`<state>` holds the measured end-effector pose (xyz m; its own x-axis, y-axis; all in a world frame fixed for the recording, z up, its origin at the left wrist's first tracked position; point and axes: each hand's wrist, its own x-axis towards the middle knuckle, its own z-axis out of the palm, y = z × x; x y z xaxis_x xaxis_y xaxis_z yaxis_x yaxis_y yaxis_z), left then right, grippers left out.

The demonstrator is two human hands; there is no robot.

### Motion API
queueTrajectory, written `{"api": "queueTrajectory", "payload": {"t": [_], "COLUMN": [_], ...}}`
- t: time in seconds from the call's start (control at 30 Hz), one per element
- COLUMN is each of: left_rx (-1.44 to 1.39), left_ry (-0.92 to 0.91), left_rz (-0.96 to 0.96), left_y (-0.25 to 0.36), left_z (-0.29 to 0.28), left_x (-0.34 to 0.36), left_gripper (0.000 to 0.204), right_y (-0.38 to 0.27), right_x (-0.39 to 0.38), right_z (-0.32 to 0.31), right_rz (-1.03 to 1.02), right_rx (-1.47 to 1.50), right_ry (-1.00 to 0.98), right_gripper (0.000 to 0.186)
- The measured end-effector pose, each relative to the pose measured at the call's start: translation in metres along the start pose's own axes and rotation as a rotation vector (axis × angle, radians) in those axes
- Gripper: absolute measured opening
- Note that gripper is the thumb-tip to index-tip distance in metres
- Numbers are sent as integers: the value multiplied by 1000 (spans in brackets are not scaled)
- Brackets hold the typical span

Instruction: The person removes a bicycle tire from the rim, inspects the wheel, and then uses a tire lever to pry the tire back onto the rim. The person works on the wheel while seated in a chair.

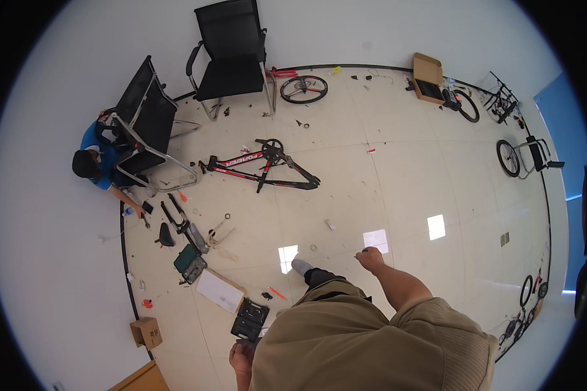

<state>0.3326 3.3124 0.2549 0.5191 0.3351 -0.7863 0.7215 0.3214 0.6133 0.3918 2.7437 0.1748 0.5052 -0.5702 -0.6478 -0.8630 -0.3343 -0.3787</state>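
My right hand (372, 258) hangs at my side over the tiled floor, fingers closed on a small thin object that I cannot make out. My left hand (240, 360) is low at my other side with curled fingers; what it holds, if anything, is hidden. Near it in the picture lie a black tool case (250, 319), a white board (220, 291), a green case (190, 264) and a red strip (276, 292). A black-and-red bicycle frame (261, 176) with crank lies ahead of me, and a fork (175, 215) and saddle (165, 235) lie left.
A person (96, 156) in blue crouches by tilted chairs (151, 124) at left. An upright chair (231, 72), wheel (303, 89) and open box (427, 78) line the far wall. Bike parts (509, 156) stand right, more (528, 300) at lower right, a carton (145, 332) at lower left.
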Motion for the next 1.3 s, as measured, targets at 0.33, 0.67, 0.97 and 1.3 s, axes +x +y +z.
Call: {"api": "queueTrajectory", "payload": {"t": [0.33,0.67,0.97,1.3], "left_rx": [103,-52,1403,119], "left_ry": [69,153,-222,84], "left_rz": [49,18,638,-279], "left_y": [-33,-68,-304,-192], "left_z": [14,-12,-146,-92], "left_x": [-10,-37,2,-12], "left_gripper": [33,33,20,21], "right_y": [-66,-5,-31,84], "right_x": [18,2,-53,-100], "right_z": [-28,0,-4,-16], "right_rz": [-116,-141,-143,-204], "right_rx": [196,91,154,223], "right_ry": [46,120,64,229], "right_gripper": [34,41,36,27]}}
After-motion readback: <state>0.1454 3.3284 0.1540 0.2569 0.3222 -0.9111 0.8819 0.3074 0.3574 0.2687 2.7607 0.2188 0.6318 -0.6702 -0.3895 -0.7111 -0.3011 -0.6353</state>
